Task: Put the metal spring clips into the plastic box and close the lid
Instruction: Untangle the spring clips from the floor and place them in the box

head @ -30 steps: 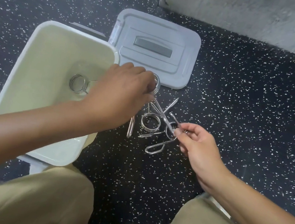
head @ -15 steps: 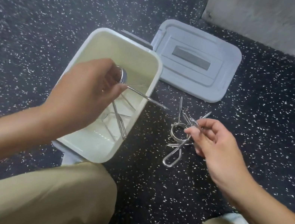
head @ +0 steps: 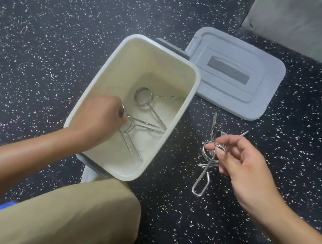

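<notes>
Two clips in box [head: 106, 82]; left hand [head: 100, 119] setting second clip [head: 133, 125]. Right hand [head: 241, 159] fingers pinch clip [head: 219, 146] from floor pile [head: 205, 166]. Lid [head: 233, 74] off.

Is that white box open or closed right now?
Open. The plastic box has no cover on it; its grey lid lies flat on the floor beside it, and spring clips show on its bottom.

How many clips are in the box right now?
2 that I can make out. One clip lies free near the far end of the box. The other clip is at the left hand. More could be hidden under that hand.
</notes>
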Motion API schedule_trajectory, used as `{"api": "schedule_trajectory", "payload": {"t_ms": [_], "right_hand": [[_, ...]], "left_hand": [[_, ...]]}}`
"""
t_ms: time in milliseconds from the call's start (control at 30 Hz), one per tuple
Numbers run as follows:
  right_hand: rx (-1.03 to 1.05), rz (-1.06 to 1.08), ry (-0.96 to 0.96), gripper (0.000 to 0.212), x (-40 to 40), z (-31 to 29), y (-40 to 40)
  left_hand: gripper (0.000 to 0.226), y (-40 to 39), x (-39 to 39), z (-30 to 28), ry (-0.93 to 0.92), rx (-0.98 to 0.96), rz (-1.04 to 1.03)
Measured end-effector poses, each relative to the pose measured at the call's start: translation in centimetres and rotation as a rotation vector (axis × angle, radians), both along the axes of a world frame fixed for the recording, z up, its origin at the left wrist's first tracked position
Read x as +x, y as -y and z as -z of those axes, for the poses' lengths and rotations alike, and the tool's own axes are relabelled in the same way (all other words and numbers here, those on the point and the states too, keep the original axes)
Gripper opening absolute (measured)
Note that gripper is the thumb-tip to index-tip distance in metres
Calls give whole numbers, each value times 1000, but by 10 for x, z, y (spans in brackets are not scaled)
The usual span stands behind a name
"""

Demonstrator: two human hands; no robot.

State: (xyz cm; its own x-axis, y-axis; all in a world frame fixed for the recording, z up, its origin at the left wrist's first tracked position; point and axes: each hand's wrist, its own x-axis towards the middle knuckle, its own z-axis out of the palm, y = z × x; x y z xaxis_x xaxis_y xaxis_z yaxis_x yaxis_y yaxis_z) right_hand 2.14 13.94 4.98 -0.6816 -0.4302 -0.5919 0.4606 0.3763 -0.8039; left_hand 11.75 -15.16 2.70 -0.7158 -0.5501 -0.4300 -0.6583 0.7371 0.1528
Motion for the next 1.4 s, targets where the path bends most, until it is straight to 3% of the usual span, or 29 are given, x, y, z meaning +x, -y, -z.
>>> {"api": "schedule_trajectory", "payload": {"t_ms": [333,533,700,800,867,967,1100,1267,1400], "right_hand": [[19,-47,-69,35,2,-10,8],[-31,-153,-194,40,-5,-28,20],[-54,-219,-237,51,-13,-38,35],[-49,-287,-280,57,-19,-46,47],[-35,-365,-308,58,-22,-52,57],[-44,-484,-302,52,-30,-63,74],[6,-735,-466,25,-42,-73,104],[86,-914,-585,25,-48,-66,158],[172,-1024,-795,27,-45,-49,199]], "left_hand": [[10,-7,-3,27,93,6,63],[27,-3,3,22,70,-5,213],[30,-1,10,9,49,-11,243],[43,-2,15,-8,1,8,241],[35,0,21,-19,-30,44,232],[35,3,31,-33,-121,67,197],[40,8,34,-45,-191,74,158],[35,11,30,-55,-258,105,132],[35,18,30,-59,-294,97,148]]}}
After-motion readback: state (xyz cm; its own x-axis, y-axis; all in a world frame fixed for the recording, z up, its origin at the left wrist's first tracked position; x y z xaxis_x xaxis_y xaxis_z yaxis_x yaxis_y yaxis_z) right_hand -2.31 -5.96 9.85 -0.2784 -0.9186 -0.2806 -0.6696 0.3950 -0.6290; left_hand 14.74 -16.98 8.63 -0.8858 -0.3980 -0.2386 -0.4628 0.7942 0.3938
